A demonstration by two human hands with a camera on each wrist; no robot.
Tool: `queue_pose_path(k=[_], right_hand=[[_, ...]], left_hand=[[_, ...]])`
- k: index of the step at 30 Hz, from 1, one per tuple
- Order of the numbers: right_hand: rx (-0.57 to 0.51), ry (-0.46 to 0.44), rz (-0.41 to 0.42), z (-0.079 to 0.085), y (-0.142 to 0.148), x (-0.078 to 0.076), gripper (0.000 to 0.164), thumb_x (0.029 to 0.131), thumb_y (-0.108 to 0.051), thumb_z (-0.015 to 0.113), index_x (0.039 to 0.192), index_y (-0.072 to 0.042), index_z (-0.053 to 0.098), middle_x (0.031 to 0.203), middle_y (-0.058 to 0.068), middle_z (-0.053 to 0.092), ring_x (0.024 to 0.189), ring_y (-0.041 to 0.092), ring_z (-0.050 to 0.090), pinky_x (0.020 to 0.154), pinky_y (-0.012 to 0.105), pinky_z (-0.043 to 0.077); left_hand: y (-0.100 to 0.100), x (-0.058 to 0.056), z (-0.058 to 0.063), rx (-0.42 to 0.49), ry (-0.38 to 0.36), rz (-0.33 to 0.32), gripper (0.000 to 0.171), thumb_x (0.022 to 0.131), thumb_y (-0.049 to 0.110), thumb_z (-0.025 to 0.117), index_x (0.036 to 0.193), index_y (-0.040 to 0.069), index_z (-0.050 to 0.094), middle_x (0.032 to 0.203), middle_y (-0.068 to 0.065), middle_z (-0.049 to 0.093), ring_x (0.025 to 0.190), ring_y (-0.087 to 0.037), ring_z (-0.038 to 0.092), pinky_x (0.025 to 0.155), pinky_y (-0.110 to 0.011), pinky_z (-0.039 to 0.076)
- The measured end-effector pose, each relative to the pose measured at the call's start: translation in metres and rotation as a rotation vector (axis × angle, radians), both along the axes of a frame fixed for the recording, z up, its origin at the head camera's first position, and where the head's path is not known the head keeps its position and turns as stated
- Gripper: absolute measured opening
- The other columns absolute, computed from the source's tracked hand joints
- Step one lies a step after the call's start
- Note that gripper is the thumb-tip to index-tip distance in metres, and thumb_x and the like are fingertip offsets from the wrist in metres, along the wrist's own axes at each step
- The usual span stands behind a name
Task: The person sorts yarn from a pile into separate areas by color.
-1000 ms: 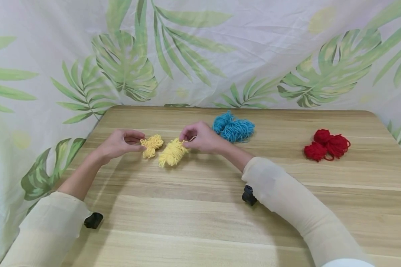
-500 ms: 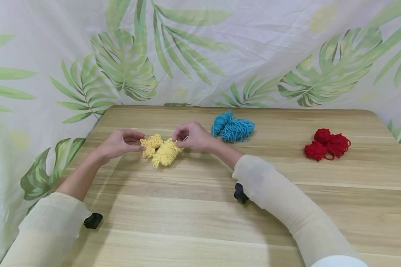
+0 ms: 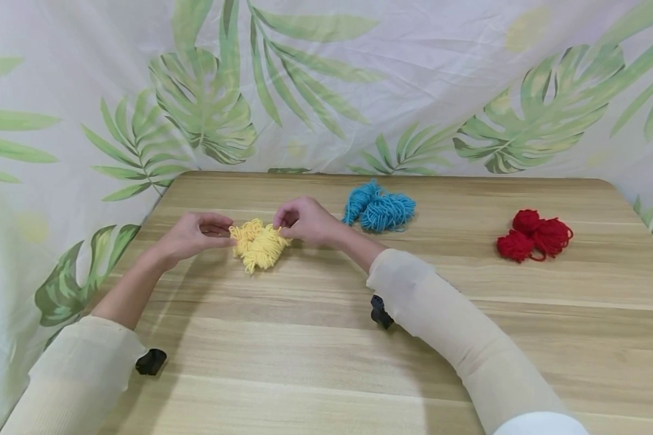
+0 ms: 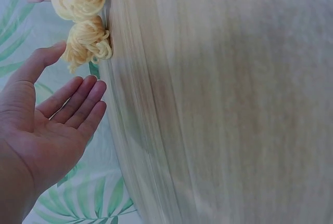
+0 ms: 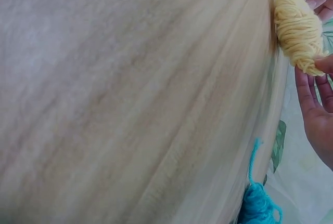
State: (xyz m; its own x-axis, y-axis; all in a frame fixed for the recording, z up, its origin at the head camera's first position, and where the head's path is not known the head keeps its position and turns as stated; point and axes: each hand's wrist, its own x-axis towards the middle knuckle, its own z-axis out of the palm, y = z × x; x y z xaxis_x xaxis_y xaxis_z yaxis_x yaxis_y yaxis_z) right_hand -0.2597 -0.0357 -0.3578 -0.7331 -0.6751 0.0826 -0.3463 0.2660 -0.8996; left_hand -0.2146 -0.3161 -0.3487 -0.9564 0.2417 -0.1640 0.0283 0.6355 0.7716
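Observation:
Two yellow yarn bundles lie against each other on the left half of the table in the head view. The paler, longer bundle (image 3: 265,248) has its right end pinched between thumb and fingers of my right hand (image 3: 308,221); the right wrist view shows that bundle (image 5: 298,26) close up. My left hand (image 3: 193,233) is at the left side of the smaller, deeper-yellow bundle (image 3: 243,233). In the left wrist view its fingers (image 4: 78,102) are extended with the palm showing, and the thumb tip meets the edge of the smaller bundle (image 4: 87,42).
Blue yarn bundles (image 3: 387,211) sit near the table's back edge, right of my right hand. Farther right is a cluster of red yarn (image 3: 534,236). A leaf-patterned cloth (image 3: 315,84) hangs behind the wooden table (image 3: 283,362).
My right hand has moved left with the paler yellow yarn bundle, closing the gap until it meets the smaller one. My left hand has stayed nearly still.

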Motion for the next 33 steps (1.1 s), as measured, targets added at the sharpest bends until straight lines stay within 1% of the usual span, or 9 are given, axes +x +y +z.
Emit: queue_pose_path(k=[5, 11, 14, 18, 20, 23, 27, 30, 33], right_hand=[[0.032, 0.005, 0.007, -0.002, -0.002, -0.002, 0.006, 0.093, 0.008, 0.069, 0.095, 0.003, 0.071, 0.095, 0.015, 0.070, 0.082, 0.013, 0.061, 0.077, 0.020, 0.051], [0.075, 0.037, 0.018, -0.004, -0.001, -0.004, 0.007, 0.093, 0.005, 0.072, 0.099, 0.003, 0.073, 0.096, 0.012, 0.072, 0.085, 0.014, 0.064, 0.079, 0.021, 0.052], [0.083, 0.029, 0.016, -0.004, 0.001, -0.005, 0.012, 0.093, 0.002, 0.074, 0.105, 0.003, 0.074, 0.101, 0.012, 0.074, 0.092, 0.016, 0.068, 0.082, 0.021, 0.053], [0.067, -0.007, -0.002, -0.002, 0.007, -0.004, 0.024, 0.093, -0.001, 0.075, 0.116, 0.006, 0.072, 0.114, 0.015, 0.074, 0.105, 0.021, 0.070, 0.092, 0.022, 0.053], [0.052, -0.023, -0.007, -0.001, 0.011, -0.003, 0.029, 0.093, 0.000, 0.075, 0.120, 0.007, 0.070, 0.119, 0.018, 0.073, 0.111, 0.025, 0.070, 0.096, 0.023, 0.053], [0.032, -0.041, -0.007, 0.003, 0.018, -0.001, 0.032, 0.094, 0.002, 0.073, 0.124, 0.010, 0.067, 0.124, 0.022, 0.071, 0.114, 0.030, 0.069, 0.097, 0.025, 0.053], [0.030, -0.035, -0.005, 0.005, 0.029, 0.001, 0.033, 0.095, 0.001, 0.072, 0.126, 0.010, 0.066, 0.126, 0.024, 0.069, 0.114, 0.029, 0.068, 0.099, 0.027, 0.053], [0.039, -0.020, 0.003, 0.007, 0.038, 0.003, 0.033, 0.096, 0.000, 0.070, 0.127, 0.010, 0.065, 0.126, 0.024, 0.069, 0.114, 0.028, 0.067, 0.099, 0.028, 0.053], [0.027, -0.011, 0.009, 0.008, 0.048, 0.005, 0.032, 0.097, 0.000, 0.069, 0.126, 0.011, 0.065, 0.125, 0.026, 0.069, 0.114, 0.029, 0.067, 0.098, 0.030, 0.054]], left_hand=[[0.000, 0.001, 0.001, 0.003, 0.000, 0.000, 0.056, 0.094, 0.013, 0.077, 0.138, -0.012, 0.055, 0.133, -0.029, 0.062, 0.101, -0.008, 0.064, 0.083, -0.016, 0.052], [0.001, 0.000, 0.003, 0.001, 0.004, -0.003, 0.056, 0.094, 0.014, 0.077, 0.138, -0.012, 0.055, 0.132, -0.029, 0.063, 0.100, -0.008, 0.064, 0.083, -0.016, 0.052], [0.002, 0.000, 0.003, -0.003, 0.011, -0.005, 0.055, 0.094, 0.014, 0.077, 0.138, -0.012, 0.056, 0.131, -0.028, 0.063, 0.099, -0.007, 0.064, 0.083, -0.016, 0.052], [0.004, 0.001, 0.005, -0.021, 0.035, -0.006, 0.051, 0.096, 0.015, 0.074, 0.137, -0.011, 0.057, 0.130, -0.028, 0.065, 0.100, -0.006, 0.063, 0.084, -0.015, 0.050], [0.006, 0.001, 0.007, -0.035, 0.047, -0.007, 0.049, 0.098, 0.015, 0.072, 0.136, -0.011, 0.058, 0.130, -0.027, 0.065, 0.103, -0.009, 0.063, 0.085, -0.014, 0.049], [0.009, 0.001, 0.009, -0.050, 0.059, -0.013, 0.047, 0.100, 0.016, 0.069, 0.137, -0.011, 0.057, 0.131, -0.027, 0.064, 0.110, -0.020, 0.062, 0.085, -0.014, 0.048], [0.014, 0.002, 0.010, -0.052, 0.080, -0.013, 0.044, 0.101, 0.014, 0.067, 0.136, -0.011, 0.058, 0.130, -0.028, 0.064, 0.117, -0.033, 0.061, 0.084, -0.012, 0.048], [0.018, 0.002, 0.011, -0.046, 0.148, 0.003, 0.039, 0.101, 0.011, 0.066, 0.132, -0.013, 0.060, 0.126, -0.030, 0.065, 0.113, -0.033, 0.064, 0.083, -0.010, 0.049], [0.024, 0.003, 0.014, -0.045, 0.241, 0.025, 0.033, 0.100, 0.007, 0.067, 0.125, -0.014, 0.063, 0.120, -0.032, 0.067, 0.102, -0.022, 0.067, 0.081, -0.008, 0.049]])
